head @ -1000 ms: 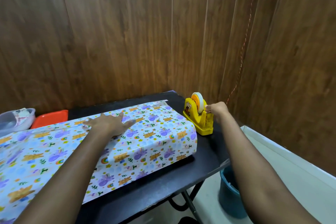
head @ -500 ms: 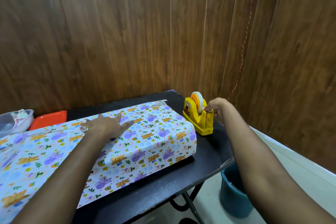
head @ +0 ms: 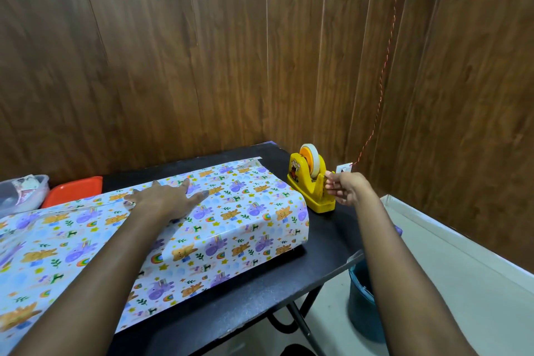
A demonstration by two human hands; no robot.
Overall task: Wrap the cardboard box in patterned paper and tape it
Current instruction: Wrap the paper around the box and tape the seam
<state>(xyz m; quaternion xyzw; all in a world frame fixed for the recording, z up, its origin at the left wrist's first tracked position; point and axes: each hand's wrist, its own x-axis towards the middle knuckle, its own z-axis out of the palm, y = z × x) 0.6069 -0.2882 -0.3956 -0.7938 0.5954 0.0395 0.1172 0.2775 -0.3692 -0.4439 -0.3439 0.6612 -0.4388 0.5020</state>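
Bare from the lower edge up to the wrists: left forearm point(head: 95, 263) and right forearm point(head: 404, 263), smooth, slimmer toward the wrists, with a soft sheen of light along the upper sides. Left grip point(head: 166, 199) bare too, broad-backed, five fingers with short nails. Right grip point(head: 345, 186) bare likewise, knuckles rounded, a few short pale nails showing on the fingers.

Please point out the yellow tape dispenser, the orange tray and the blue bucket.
Yellow plastic tape dispenser point(head: 302, 185): head view, side wall.
Flat orange plastic tray point(head: 73, 191): head view, bare surface.
Round blue bucket point(head: 361, 312): head view, outer wall.
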